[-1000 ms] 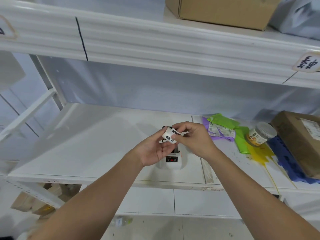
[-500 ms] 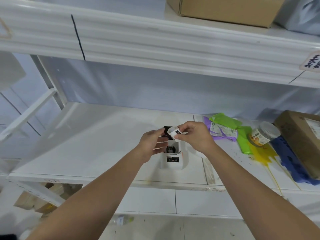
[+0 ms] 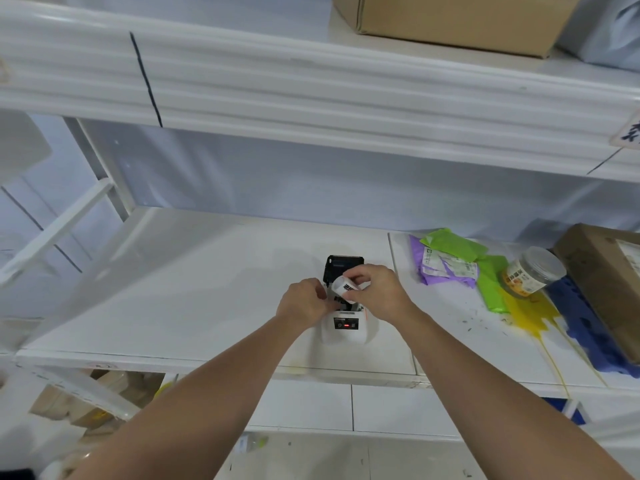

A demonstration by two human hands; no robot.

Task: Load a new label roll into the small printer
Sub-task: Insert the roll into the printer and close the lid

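Small white rounded plastic printer (image 3: 344, 332) sits on the smooth white shelf (image 3: 194, 306), black lid (image 3: 344, 266) flipped up behind the hands, red light on its front panel. Right hand (image 3: 375, 292) pinches a small white paper roll (image 3: 343, 289) with black print, tilted, just above the open bay. Left hand (image 3: 304, 303), fingers curled, rests at the printer's left edge just beside the roll; can't tell if it grips anything. Both forearms reach forward.
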